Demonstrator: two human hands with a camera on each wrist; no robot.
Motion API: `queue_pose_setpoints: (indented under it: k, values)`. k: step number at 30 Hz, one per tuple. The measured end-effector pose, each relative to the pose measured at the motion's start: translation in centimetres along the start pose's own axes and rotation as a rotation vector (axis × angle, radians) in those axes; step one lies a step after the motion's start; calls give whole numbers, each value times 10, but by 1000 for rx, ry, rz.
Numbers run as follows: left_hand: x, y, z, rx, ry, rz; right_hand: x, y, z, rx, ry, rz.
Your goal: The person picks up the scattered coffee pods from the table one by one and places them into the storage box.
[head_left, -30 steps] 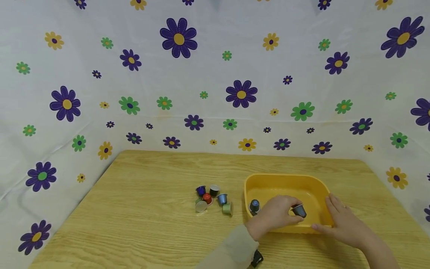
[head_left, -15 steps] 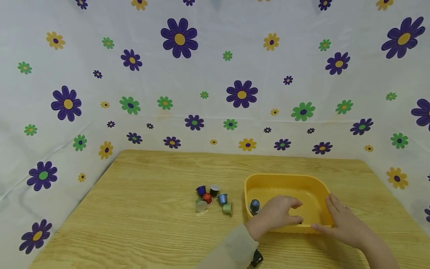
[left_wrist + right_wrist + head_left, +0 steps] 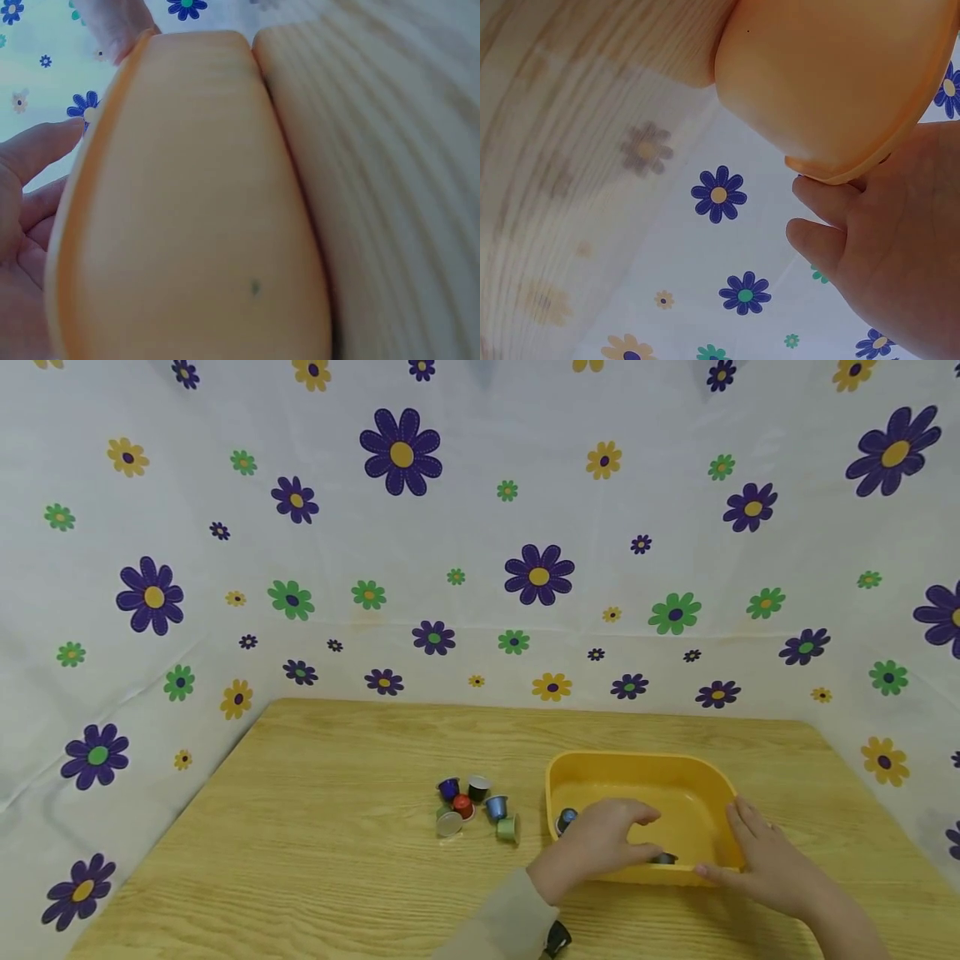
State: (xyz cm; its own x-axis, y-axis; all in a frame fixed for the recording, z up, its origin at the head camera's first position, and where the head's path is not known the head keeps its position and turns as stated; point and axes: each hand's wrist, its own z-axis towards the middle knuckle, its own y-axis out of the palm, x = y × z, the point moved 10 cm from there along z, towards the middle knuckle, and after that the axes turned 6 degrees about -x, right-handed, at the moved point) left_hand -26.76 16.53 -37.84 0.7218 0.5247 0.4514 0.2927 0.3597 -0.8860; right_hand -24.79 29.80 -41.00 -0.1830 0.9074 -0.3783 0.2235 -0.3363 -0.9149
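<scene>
Right hand (image 3: 776, 864) grips yellow bin (image 3: 641, 766); left hand (image 3: 596, 842), spread, perhaps touches dark capsule (image 3: 666, 858).

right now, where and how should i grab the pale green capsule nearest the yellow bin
Probably pinch around its body, from above and the near side: the pale green capsule lies on its side, rim toward the yellow bin, with the light blue capsule behind it.

Dark capsule (image 3: 665, 858) mostly hidden by tub's near wall (image 3: 652, 877). Blue capsule (image 3: 567, 817) partly behind left hand (image 3: 600, 841). Sleeve (image 3: 506, 918), right forearm (image 3: 847, 918) cut off by head view's bottom. Left wrist view: table (image 3: 390, 187) blurred; speck (image 3: 256, 287) too small to tell.
</scene>
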Motion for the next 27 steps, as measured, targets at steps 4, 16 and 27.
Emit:
queue_pose_setpoints:
  k: [4, 16, 27]
  values:
    - [-7, -7, -8, 16, -17, -11, 0, 1, 0, -2, 1, -1]
    - [-29, -31, -32, 50, -51, -2, 3, 2, 1, -14, -3, 43]
    - [-48, -39, -51, 46, -29, 15, 3, 1, -1, -18, 1, 41]
